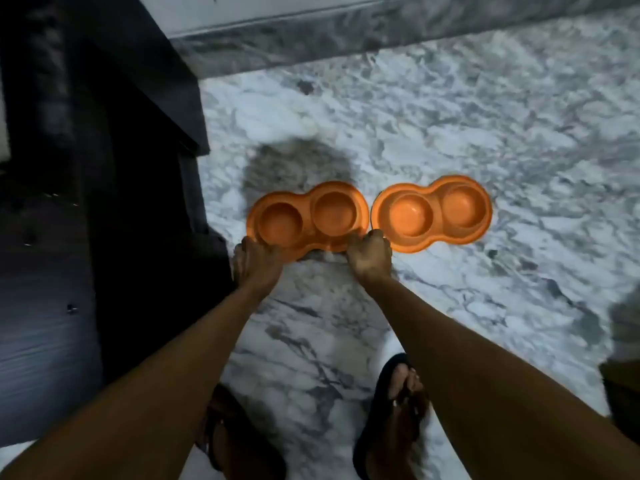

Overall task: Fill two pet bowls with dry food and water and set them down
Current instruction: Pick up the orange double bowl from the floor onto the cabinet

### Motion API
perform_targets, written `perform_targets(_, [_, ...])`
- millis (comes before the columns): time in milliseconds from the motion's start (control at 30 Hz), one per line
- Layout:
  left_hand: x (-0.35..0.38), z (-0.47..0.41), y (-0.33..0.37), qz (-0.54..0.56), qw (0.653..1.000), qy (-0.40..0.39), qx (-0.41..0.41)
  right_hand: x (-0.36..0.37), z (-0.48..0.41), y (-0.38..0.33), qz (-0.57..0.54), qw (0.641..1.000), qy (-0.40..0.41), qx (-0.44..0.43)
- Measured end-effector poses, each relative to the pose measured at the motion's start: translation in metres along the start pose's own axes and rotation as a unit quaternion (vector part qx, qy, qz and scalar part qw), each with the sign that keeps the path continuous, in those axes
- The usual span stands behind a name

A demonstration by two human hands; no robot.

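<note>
Two orange double pet bowls lie side by side on the marble floor (pixel 450 109). The left bowl (pixel 306 216) has two round wells that look empty. My left hand (pixel 258 261) grips its near left rim and my right hand (pixel 370 254) grips its near right rim. The right bowl (pixel 431 213) sits just beside it, nearly touching, with nothing holding it; its wells also look empty. No food or water is visible.
A dark cabinet or furniture block (pixel 104 168) stands close on the left. A grey marble skirting (pixel 346 32) runs along the wall at the back. My sandalled feet (pixel 398 410) stand below the bowls. A dark object (pixel 623 375) sits at the right edge.
</note>
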State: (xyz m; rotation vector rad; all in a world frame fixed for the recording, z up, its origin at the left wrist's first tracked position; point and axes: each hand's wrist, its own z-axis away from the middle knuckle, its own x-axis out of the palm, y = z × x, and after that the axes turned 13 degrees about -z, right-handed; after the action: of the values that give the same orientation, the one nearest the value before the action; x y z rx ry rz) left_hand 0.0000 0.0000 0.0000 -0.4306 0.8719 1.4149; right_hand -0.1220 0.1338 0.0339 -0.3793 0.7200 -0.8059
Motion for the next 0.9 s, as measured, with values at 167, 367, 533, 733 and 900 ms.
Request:
perform_targets(167, [0.031, -0.047, -0.014, 0.080, 0.991, 0.016, -0.107, 0.033, -0.054, 0.027, -0.071, 0.993, 0.038, 0.084])
perform_targets(367, [0.048, -0.076, -0.010, 0.146, 0.976, 0.018, -0.160, 0.050, -0.087, 0.032, -0.112, 0.986, 0.070, 0.105])
perform_targets(533, [0.055, -0.075, -0.003, 0.177, 0.968, 0.039, -0.172, 0.052, -0.092, 0.034, -0.120, 0.983, 0.089, 0.107])
perform_targets(733, [0.026, -0.042, 0.013, 0.189, 0.964, 0.058, -0.178, 0.026, -0.062, 0.015, -0.160, 0.977, 0.093, 0.105])
perform_targets(900, [-0.045, 0.023, 0.047, 0.209, 0.959, 0.050, -0.182, -0.032, -0.001, -0.040, -0.162, 0.979, 0.090, 0.090])
